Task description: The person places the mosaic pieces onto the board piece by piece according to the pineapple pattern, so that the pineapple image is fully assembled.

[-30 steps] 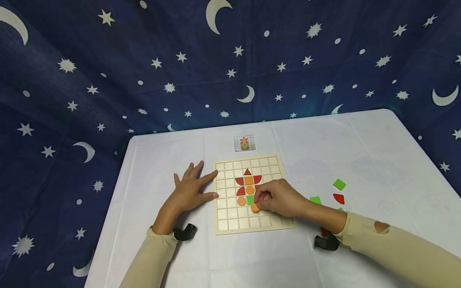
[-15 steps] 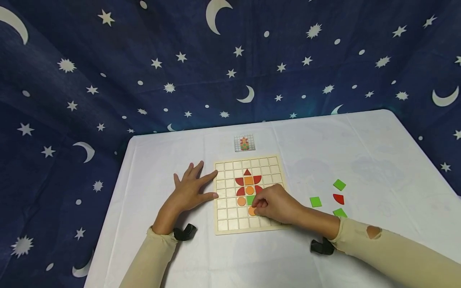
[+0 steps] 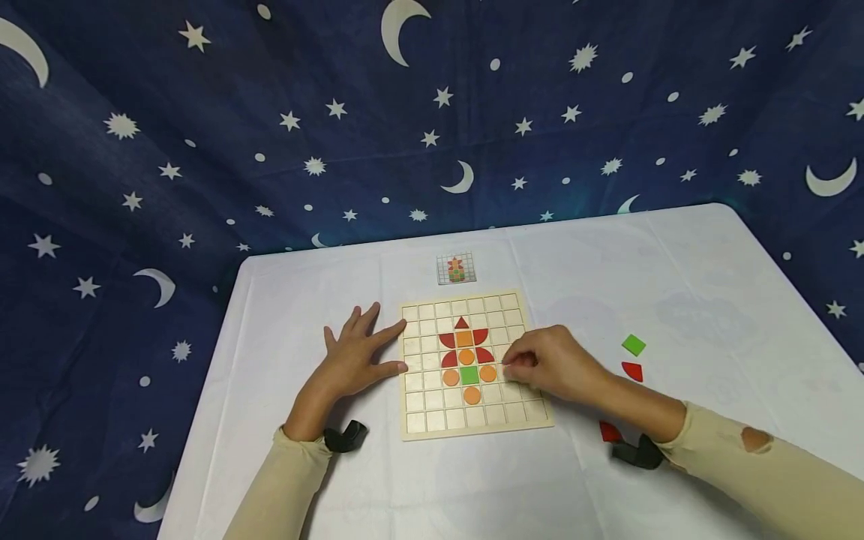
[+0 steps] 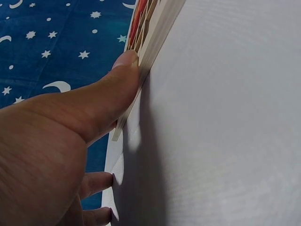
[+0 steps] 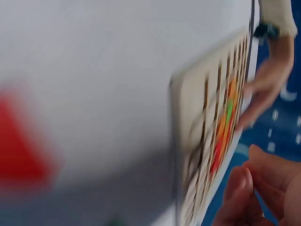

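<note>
Right hand (image 3: 560, 365) has shifted rightward off the lower disc (image 3: 472, 395) since half a second ago. Its fingers (image 5: 270, 167) are curled, thumb tip close to index, nothing seen between them. Hand lies across the right edge of the board (image 3: 415, 403), forearm in from lower right. Left hand (image 3: 349, 364): fingers spread, gripping nothing, thumb and index tips at the board's left edge. Board flat on the table (image 3: 324, 480); lower disc in the cell below the green square (image 3: 469, 375); orange discs (image 3: 451, 377) flank that square. Farther out: red pieces (image 3: 632, 371) to the right; card (image 3: 456, 268) beyond the board.
</note>
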A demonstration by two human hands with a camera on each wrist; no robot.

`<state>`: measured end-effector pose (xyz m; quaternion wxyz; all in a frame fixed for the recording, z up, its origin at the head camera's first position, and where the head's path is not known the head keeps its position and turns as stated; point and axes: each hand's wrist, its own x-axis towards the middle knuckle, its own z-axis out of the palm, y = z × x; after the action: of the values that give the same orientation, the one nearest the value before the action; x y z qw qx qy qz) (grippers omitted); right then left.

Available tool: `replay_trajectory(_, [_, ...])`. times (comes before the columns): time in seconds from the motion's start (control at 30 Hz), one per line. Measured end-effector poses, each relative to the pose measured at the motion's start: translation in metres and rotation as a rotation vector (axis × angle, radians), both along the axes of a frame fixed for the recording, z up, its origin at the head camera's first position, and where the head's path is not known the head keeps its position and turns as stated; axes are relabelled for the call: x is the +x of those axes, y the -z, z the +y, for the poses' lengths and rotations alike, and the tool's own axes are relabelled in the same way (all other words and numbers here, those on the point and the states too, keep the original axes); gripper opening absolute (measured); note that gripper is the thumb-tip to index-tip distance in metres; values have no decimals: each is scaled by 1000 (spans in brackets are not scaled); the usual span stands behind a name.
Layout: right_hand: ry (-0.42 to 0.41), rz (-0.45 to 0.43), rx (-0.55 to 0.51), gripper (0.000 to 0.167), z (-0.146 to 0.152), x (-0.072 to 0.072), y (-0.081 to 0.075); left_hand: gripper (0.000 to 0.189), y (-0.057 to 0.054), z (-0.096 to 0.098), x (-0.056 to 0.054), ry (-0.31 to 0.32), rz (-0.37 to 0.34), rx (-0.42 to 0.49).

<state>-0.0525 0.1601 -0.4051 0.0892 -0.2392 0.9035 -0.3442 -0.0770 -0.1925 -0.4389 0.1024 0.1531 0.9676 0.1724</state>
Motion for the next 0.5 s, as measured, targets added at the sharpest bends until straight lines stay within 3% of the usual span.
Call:
replay_trajectory(0.23, [104,136,175,19,83,-17,-17,77,-1,1,0,-9,-17,-10])
replay_trajectory(0.37, [144,137,269,26,124,-22,-14,78,-1,1,0,-14,-18,-14])
replay_trajectory(0.5, [143,73,327,34,154,-24,-5,77,-1,1,0,-12,-16,-11])
